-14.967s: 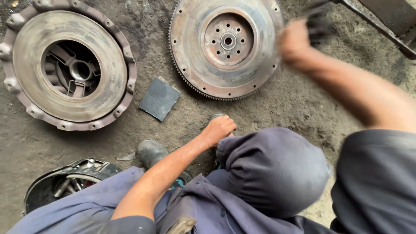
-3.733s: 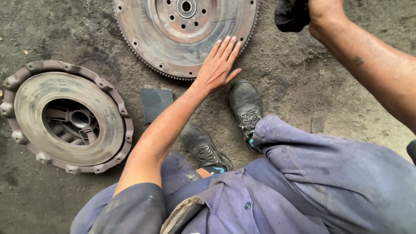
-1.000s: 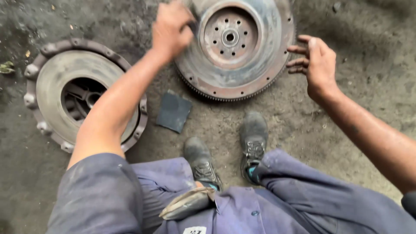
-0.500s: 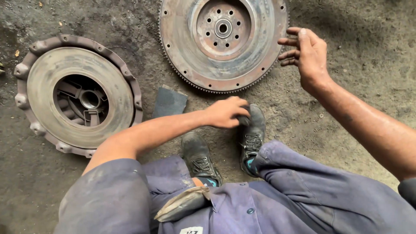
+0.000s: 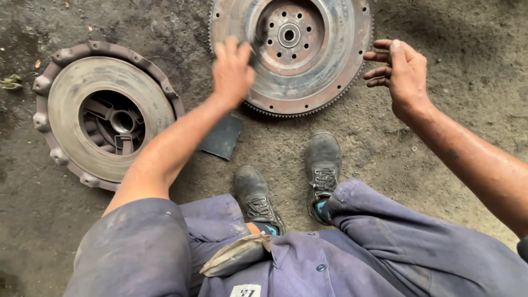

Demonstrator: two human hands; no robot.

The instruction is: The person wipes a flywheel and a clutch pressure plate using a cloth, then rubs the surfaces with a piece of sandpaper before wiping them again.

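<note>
Plainly, the person squats over a rusty flywheel (image 5: 291,55) lying flat on the dirt floor (image 5: 456,154), ring gear teeth showing at its near edge. The left hand (image 5: 232,69) is over the wheel's left face, blurred w/ motion; fingers look bunched together, whether they pinch anything can't be told. The right hand (image 5: 401,71) hangs just beside the wheel's right rim, fingers loosely spread & curled, holding nothing, not touching. A dark abrasive sheet (image 5: 223,137) lies near the shoes (image 5: 322,170); a clutch pressure plate (image 5: 104,113) sits well apart to the left. Judgement: rubbing goes best w/ the right hand steadying the rim, strokes even across the friction face.
</note>
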